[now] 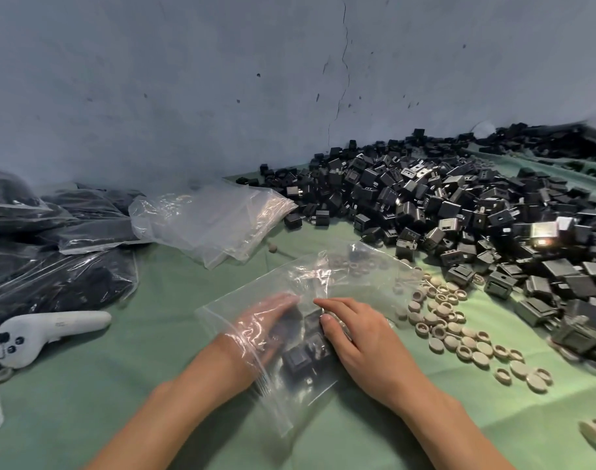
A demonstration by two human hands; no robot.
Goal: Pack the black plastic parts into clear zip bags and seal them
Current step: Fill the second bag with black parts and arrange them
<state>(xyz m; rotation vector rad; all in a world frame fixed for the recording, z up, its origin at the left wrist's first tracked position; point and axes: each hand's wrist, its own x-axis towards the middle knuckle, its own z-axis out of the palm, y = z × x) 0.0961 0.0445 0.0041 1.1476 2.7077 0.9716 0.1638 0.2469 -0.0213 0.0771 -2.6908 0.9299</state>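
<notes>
Few of the black parts in the clear zip bag [286, 410] can be made out: two or three dark blocks [294, 359] show as a blur through the creased film, just between the person's hands. The left hand [262, 329] is inside the bag up to the wrist, seen only through the plastic, its fingers straight and flat with nothing in them. The right hand [354, 337] lies on top of the bag with its fingers loosely bent and its thumb tip on the film. I cannot tell whether it pinches the plastic or only rests there. Beyond the fingers more crumpled clear film lies over some pale rings, and whether that is the same bag is unclear.

At the left, filled bags [59, 283] of dark parts run off the edge. The big heap of loose black parts [459, 205] at the right is also cut off.

Everything sits on a green cloth [154, 385]. A stack of empty bags [211, 218] lies near the middle, round beige caps [459, 330] are scattered beside the right hand, and a white handheld controller [48, 330] rests at the left. Behind stands a bluish-grey wall [188, 79], stained, with a long crack [340, 79] running down it.
</notes>
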